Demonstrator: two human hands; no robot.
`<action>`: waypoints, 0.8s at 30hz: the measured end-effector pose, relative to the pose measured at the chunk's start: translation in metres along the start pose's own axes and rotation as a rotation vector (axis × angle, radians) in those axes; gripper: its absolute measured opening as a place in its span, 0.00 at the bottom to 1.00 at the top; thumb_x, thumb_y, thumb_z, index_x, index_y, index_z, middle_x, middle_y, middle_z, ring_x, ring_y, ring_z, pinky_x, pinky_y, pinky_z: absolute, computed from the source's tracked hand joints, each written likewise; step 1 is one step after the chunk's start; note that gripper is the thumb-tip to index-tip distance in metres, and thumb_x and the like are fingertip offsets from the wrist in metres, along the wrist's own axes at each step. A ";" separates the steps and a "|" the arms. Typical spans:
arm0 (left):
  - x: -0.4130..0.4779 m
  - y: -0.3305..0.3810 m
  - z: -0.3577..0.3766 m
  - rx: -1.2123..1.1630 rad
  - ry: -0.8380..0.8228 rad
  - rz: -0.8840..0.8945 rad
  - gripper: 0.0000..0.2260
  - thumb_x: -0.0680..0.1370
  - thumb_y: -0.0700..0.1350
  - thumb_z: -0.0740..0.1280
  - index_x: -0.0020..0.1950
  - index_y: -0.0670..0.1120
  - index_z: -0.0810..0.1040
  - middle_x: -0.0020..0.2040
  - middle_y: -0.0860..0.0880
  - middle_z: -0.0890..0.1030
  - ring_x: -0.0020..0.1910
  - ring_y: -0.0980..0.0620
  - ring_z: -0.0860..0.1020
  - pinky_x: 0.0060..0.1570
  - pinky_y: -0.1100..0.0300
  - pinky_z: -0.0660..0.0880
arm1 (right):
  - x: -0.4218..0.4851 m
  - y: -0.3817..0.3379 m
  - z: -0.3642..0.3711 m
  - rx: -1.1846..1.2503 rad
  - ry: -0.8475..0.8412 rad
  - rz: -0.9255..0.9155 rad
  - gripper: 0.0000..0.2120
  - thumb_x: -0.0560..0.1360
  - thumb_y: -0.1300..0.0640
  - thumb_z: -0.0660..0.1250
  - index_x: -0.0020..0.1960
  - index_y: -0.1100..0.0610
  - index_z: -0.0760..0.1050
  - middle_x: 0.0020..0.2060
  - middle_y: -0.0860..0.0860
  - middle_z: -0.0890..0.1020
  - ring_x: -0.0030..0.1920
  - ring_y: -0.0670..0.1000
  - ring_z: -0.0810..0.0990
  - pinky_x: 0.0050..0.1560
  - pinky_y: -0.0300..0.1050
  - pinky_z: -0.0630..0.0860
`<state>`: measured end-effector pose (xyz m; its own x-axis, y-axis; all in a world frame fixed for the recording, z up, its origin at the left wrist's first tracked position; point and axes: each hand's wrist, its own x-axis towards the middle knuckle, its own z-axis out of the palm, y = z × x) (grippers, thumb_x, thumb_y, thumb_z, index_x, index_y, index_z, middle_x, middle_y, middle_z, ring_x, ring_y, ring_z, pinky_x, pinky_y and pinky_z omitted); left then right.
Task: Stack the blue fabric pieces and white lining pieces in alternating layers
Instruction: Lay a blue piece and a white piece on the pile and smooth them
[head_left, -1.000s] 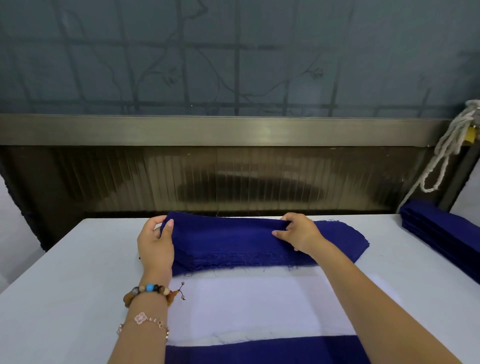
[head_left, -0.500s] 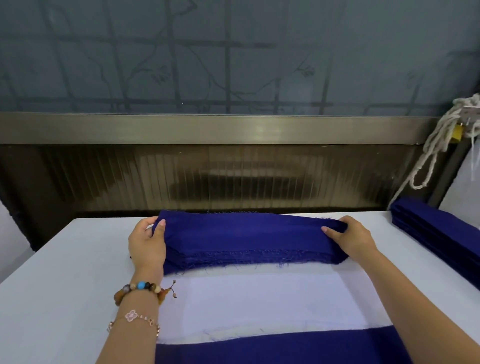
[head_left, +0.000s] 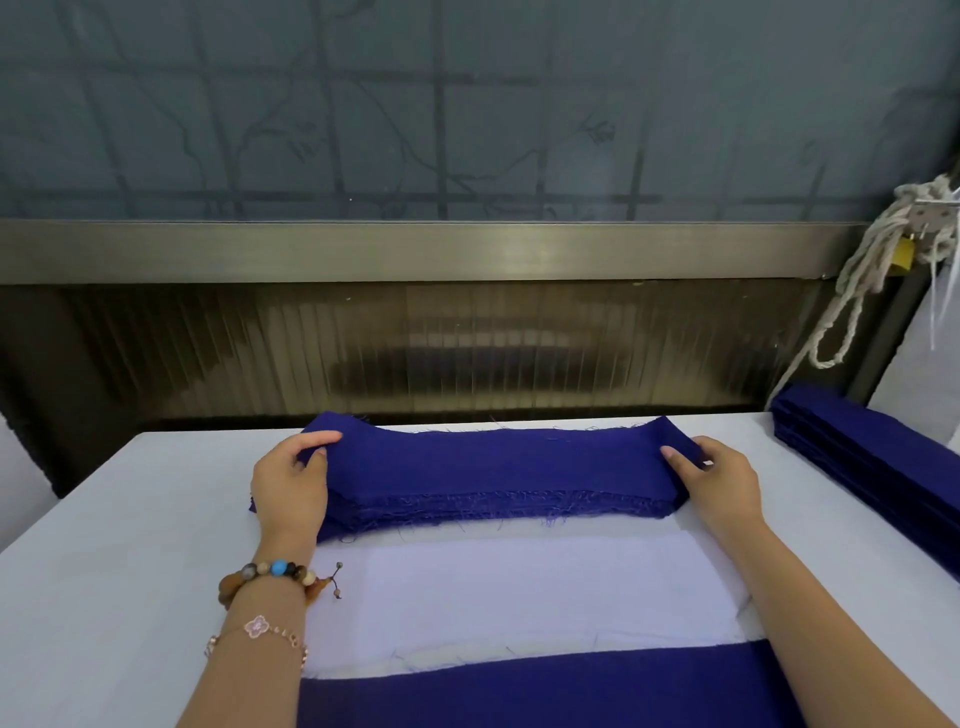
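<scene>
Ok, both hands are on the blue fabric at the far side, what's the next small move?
Probably lift the top blue piece and draw it toward you onto the white lining: the left hand and right hand pinch its raised ends, and the lining lies uncovered.

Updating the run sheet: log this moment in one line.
left hand: grips blue pile | right hand: grips blue pile | white lining: flat, nearer
</scene>
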<state>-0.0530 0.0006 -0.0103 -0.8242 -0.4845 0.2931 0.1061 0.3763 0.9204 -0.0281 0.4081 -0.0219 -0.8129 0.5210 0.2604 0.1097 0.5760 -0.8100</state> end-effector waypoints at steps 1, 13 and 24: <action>-0.001 0.000 0.000 0.013 -0.011 -0.006 0.12 0.80 0.36 0.62 0.59 0.44 0.82 0.59 0.42 0.81 0.58 0.43 0.77 0.59 0.49 0.76 | 0.000 0.000 0.000 0.006 -0.008 0.003 0.09 0.77 0.51 0.68 0.52 0.56 0.79 0.40 0.49 0.81 0.39 0.47 0.76 0.36 0.40 0.69; 0.010 0.003 -0.021 -0.295 -0.027 -0.121 0.10 0.79 0.38 0.67 0.51 0.53 0.83 0.57 0.47 0.81 0.55 0.48 0.79 0.55 0.55 0.78 | -0.001 -0.001 -0.004 0.211 0.007 0.076 0.13 0.77 0.52 0.67 0.59 0.57 0.79 0.38 0.51 0.82 0.37 0.51 0.78 0.38 0.42 0.72; 0.017 0.029 -0.032 -0.284 -0.060 -0.019 0.10 0.79 0.38 0.67 0.49 0.52 0.83 0.53 0.48 0.82 0.51 0.52 0.79 0.46 0.60 0.77 | -0.007 -0.021 -0.020 0.287 0.014 0.084 0.10 0.77 0.56 0.67 0.58 0.56 0.78 0.33 0.55 0.81 0.31 0.52 0.76 0.36 0.41 0.72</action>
<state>-0.0457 -0.0222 0.0293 -0.8583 -0.4382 0.2670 0.2350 0.1269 0.9637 -0.0129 0.4048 0.0037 -0.7998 0.5688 0.1918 0.0081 0.3298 -0.9440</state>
